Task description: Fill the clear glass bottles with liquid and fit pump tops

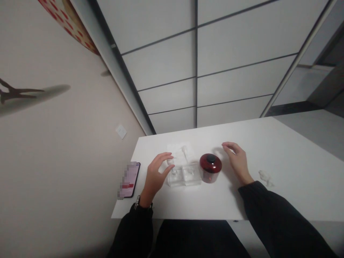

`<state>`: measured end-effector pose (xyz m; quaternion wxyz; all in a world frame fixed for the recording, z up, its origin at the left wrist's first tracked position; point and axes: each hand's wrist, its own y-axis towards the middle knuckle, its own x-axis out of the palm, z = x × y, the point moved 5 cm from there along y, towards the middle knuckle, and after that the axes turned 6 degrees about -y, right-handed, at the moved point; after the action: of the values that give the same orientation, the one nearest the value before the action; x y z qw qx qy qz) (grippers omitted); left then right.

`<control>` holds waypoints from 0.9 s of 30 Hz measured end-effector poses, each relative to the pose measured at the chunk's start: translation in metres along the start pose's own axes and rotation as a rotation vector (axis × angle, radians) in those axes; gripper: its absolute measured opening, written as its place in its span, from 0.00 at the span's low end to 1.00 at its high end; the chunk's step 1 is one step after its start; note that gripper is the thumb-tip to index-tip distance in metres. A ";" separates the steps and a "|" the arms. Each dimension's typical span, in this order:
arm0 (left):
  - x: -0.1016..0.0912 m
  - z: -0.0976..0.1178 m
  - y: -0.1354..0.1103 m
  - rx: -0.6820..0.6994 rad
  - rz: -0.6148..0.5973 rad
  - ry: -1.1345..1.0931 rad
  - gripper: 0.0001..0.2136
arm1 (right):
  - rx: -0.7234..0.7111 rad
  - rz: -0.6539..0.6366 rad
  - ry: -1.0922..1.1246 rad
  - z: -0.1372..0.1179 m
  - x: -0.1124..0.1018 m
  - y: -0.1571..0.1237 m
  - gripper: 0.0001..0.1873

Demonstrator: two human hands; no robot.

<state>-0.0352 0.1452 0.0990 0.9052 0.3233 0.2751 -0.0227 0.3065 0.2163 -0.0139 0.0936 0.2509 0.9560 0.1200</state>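
A clear, box-like container point(184, 175) with two compartments sits on the white table; small pale things show inside, too unclear to name. My left hand point(157, 172) hovers at its left end, thumb and fingers apart, with nothing between them. Touching or almost touching the container's right side is a round jar point(209, 176) with a shiny dark red lid point(206, 163) and a black knob. To the right of the jar, my right hand point(238, 159) is raised above the table. Its fingers are loosely bent, the thumb near the fingertips, and no held thing is visible.
Behind the container lies a pale sheet point(177, 148) with a small white object point(184, 150) on it. A phone point(130, 181) rests near the table's left edge. Crumpled tissue point(265, 177) lies to the right. A wall and white panelled doors point(172, 64) stand beyond the table.
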 end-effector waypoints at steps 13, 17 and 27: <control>0.028 -0.037 -0.038 -0.253 -0.038 -0.193 0.10 | 0.002 -0.028 -0.019 -0.001 0.000 0.001 0.14; 0.027 -0.036 -0.038 -0.242 -0.094 -0.184 0.13 | 0.016 -0.052 -0.011 -0.002 0.003 0.001 0.15; 0.034 -0.042 -0.047 -0.249 -0.118 -0.216 0.28 | -0.015 0.034 -0.015 -0.023 -0.006 0.000 0.18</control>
<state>-0.0374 0.1374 0.0279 0.9596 0.1874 0.1954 -0.0760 0.3062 0.2094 0.0088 0.1006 0.2673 0.9499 0.1268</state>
